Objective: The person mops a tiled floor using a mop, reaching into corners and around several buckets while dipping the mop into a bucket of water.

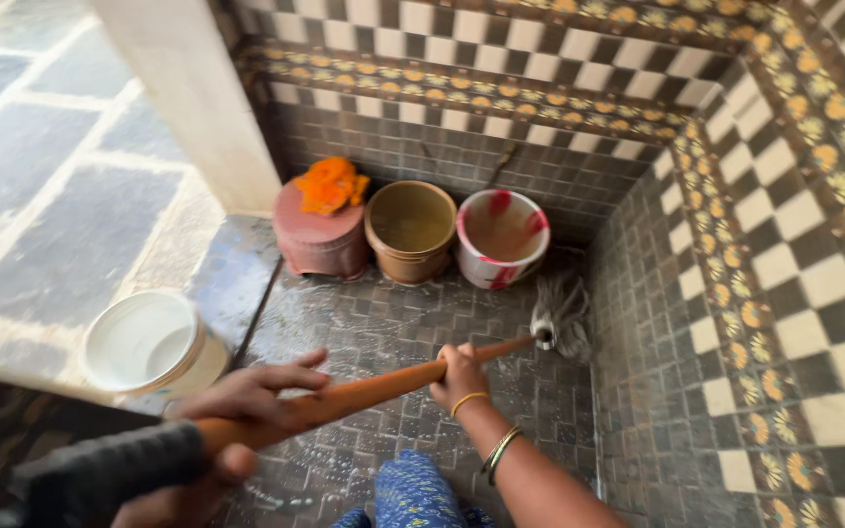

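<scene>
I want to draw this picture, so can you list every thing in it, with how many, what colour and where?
mop: 1, grey strings on an orange-brown wooden handle, head on the wet floor by the right wall
white bucket: 1, white, on the left ledge
upturned pot: 1, pinkish red, back wall, left
orange cloth: 1, orange, on top of the upturned pot
brown bucket: 1, tan, back wall, middle
red-and-white bucket: 1, white with red patches, back wall, right
bangles: several, gold, on the right wrist
left hand: 1, fingers around the handle, lower end
right hand: 1, gripping the handle further up
</scene>
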